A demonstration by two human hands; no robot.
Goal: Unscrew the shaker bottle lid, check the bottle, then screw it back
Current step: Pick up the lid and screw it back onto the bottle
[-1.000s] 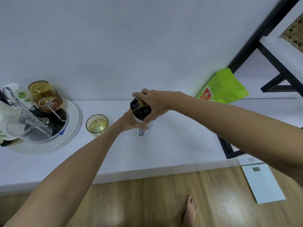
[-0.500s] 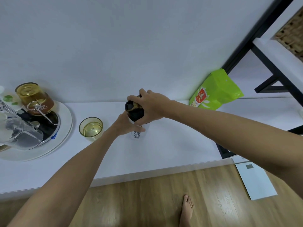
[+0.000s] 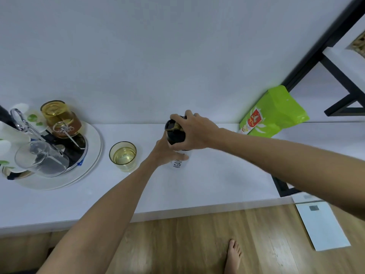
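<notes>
a white shaker bottle is standing upright on a white counter. the left hand is gripping its body while the right hand is clamping over the black lid. a yellow glass is sitting just left, a round tray of glassware further left, a green bag well to the right. compared with a moment ago, both grips are looking unchanged.
</notes>
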